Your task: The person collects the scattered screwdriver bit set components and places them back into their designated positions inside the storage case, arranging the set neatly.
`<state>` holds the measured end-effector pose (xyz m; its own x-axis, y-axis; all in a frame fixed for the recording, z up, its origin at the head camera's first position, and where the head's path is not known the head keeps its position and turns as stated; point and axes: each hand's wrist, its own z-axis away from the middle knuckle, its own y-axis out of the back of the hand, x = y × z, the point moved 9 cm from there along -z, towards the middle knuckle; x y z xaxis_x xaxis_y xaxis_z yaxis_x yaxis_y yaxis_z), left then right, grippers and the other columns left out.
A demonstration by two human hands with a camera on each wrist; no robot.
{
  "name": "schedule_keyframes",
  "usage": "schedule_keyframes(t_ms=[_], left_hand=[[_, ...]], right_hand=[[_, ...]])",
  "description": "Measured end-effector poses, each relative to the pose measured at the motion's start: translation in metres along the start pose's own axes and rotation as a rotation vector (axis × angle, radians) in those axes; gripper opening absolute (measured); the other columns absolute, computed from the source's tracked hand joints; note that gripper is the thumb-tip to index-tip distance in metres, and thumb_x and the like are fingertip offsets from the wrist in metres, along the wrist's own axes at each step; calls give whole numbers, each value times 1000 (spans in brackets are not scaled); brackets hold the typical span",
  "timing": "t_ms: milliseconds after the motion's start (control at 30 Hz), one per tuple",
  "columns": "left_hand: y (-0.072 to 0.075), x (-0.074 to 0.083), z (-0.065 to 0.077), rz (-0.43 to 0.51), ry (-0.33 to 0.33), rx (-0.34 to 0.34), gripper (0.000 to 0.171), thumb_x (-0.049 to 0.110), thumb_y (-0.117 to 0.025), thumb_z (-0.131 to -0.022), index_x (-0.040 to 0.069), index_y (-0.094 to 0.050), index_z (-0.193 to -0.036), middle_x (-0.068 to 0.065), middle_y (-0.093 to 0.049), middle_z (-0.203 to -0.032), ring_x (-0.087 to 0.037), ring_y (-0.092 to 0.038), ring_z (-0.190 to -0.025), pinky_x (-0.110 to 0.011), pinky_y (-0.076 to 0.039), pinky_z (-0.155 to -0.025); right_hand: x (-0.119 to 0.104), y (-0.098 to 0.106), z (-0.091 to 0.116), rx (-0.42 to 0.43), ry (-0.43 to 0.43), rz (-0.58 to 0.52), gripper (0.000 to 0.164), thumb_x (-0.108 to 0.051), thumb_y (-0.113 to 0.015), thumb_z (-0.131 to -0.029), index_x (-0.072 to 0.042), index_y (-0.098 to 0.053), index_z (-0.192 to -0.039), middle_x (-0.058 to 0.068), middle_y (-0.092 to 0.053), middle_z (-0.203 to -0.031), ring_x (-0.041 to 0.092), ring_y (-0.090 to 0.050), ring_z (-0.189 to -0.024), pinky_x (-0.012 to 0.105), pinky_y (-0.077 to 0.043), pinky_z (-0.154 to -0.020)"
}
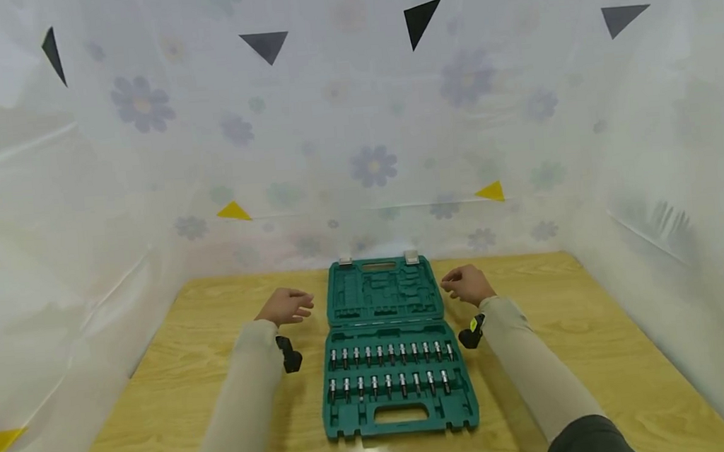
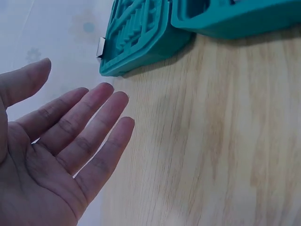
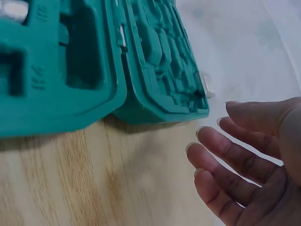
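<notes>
A green plastic tool case lies opened flat on the table, its lid folded back toward the rear wall. Two rows of silver socket bits stand in the near half. My left hand hovers left of the lid, fingers extended and apart from it; the left wrist view shows its palm with nothing held. On the lid's other side is my right hand, its fingers relaxed and loosely bent, holding nothing. Neither hand touches the case.
The wooden table extends on both sides of the case. White sheeting with flower prints and dark and yellow triangles encloses the back and sides. Metal latches stick out from the lid's far edge. Black wrist cameras sit on both forearms.
</notes>
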<state>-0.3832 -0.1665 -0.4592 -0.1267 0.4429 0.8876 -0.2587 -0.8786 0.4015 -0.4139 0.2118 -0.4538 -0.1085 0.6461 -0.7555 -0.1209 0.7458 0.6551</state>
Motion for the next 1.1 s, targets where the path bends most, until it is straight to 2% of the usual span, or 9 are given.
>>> schedule_keyframes(t_ms=[133, 233, 300, 400, 467, 600, 833, 967, 1100], left_hand=[[-5, 3, -6, 6, 9, -8, 47, 21, -49, -102, -10, -45, -137, -28, -54, -131, -38, -56, -117, -43, -49, -94], [-11, 8, -10, -59, 0, -9, 48, 21, -48, -103, -12, -44, -137, -30, -50, -134, -40, -55, -118, -45, -48, -95], [-15, 6, -12, -118, 14, -3, 51, 23, -47, -103, -14, -42, -138, -33, -52, -128, -36, -60, -102, -47, -46, -97], [-17, 2, -17, -187, 30, 22, 57, 28, -50, -101, -15, -41, -137, -31, -55, -121, -25, -59, -86, -50, -45, -97], [-21, -1, -21, -196, 40, 21, 60, 31, -51, -100, -15, -41, -137, -30, -57, -113, -23, -54, -79, -50, -45, -96], [-34, -3, -29, -193, 31, 0, 62, 32, -54, -99, -16, -42, -136, -26, -59, -104, -25, -55, -78, -47, -47, -87], [-47, 2, -30, -224, 1, 27, 60, 33, -57, -98, -15, -46, -133, -27, -56, -114, -30, -55, -92, -46, -47, -83], [-50, 4, -32, -238, -5, 37, 55, 33, -58, -97, -13, -52, -125, -26, -54, -100, -25, -49, -76, -40, -43, -71], [-52, 5, -35, -229, -7, 39, 57, 33, -60, -96, -14, -50, -127, -29, -55, -112, -27, -50, -79, -42, -43, -73]], right_hand=[[13, -7, -13, -10, -54, -76, 30, -13, -55, -98, 9, -62, -117, 25, -65, -107, 32, -66, -87, 42, -56, -75], [20, -14, -18, -27, -75, -142, 32, -10, -53, -99, 13, -59, -120, 29, -63, -108, 32, -64, -84, 41, -55, -73], [24, -19, -20, -25, -87, -151, 33, -10, -54, -98, 14, -59, -121, 30, -62, -110, 33, -63, -84, 40, -54, -71], [25, -22, -21, -13, -100, -133, 35, -12, -55, -98, 14, -59, -121, 31, -61, -114, 36, -63, -90, 42, -54, -73], [26, -23, -22, 2, -113, -109, 36, -14, -56, -98, 13, -60, -121, 30, -62, -114, 37, -64, -95, 43, -54, -75], [27, -26, -23, 22, -117, -110, 34, -14, -57, -97, 13, -62, -118, 29, -64, -111, 39, -64, -98, 44, -54, -77], [24, -31, -21, 47, -127, -104, 30, -14, -61, -95, 12, -67, -109, 26, -69, -99, 33, -66, -85, 42, -55, -71], [29, -33, -24, 45, -143, -80, 32, -16, -60, -96, 11, -67, -111, 25, -68, -100, 33, -65, -87, 43, -54, -74], [32, -33, -29, 46, -131, -67, 32, -16, -59, -96, 12, -66, -110, 26, -67, -103, 35, -64, -90, 45, -54, -76]])
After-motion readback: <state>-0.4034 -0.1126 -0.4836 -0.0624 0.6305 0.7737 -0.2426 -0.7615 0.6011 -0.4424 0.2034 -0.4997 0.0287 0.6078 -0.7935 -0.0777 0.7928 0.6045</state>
